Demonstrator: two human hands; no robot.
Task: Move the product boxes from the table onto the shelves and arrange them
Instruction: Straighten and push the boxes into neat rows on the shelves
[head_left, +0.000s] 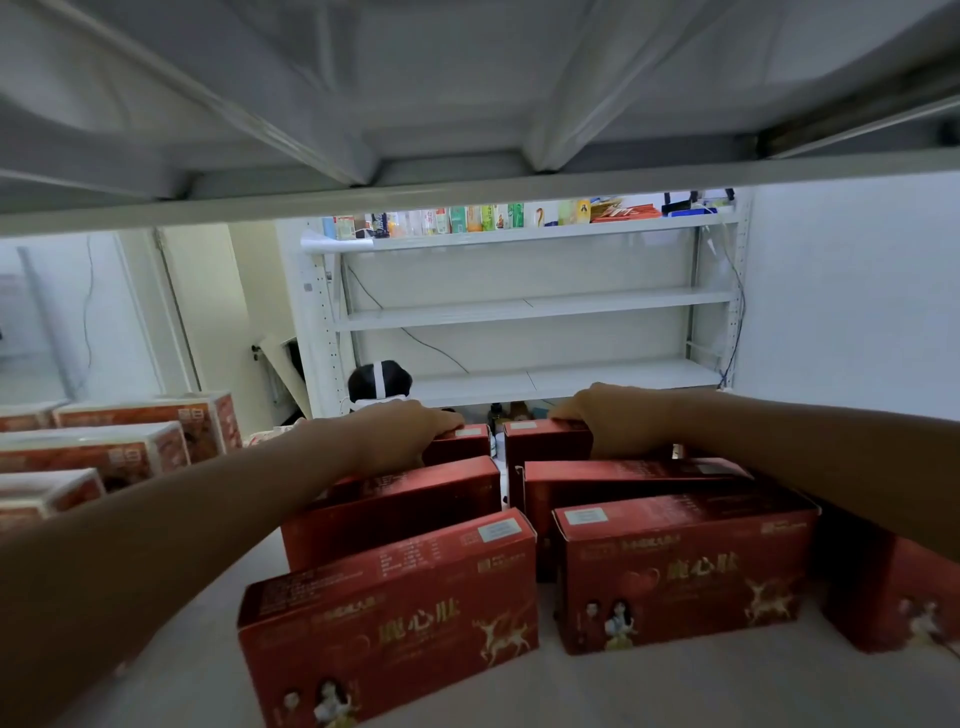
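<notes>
Underside of the upper shelf (467, 78): grey panel with ribs, spanning the top of the view. Shelf surface (675, 691): pale board below it, carrying the product boxes. Far shelving unit (540, 306): white, against the back wall, with small assorted goods (467, 218) lined along its top level.

The red product boxes stand upright on the shelf surface in two columns running away from the viewer. The left column holds the front left box (395, 618), the middle left box (395, 512) and the rear left box (460, 441). The right column holds the front right box (680, 571), the middle right box (623, 478) and the rear right box (545, 441). The two rear boxes stand just beside each other with a narrow gap between. A further red box (893, 597) stands at the right edge, partly under the right forearm.

Orange-and-white packs (119, 447): stacked well to the left on the same shelf.

Left hand (402, 431): reaches over the left column, fingers curled over the top of the rear left box. Right hand (613, 415): reaches over the right column, fingers curled over the top of the rear right box. The thumbs are hidden.

Another person's head (380, 382), with a white strap, shows beyond the rear boxes.
</notes>
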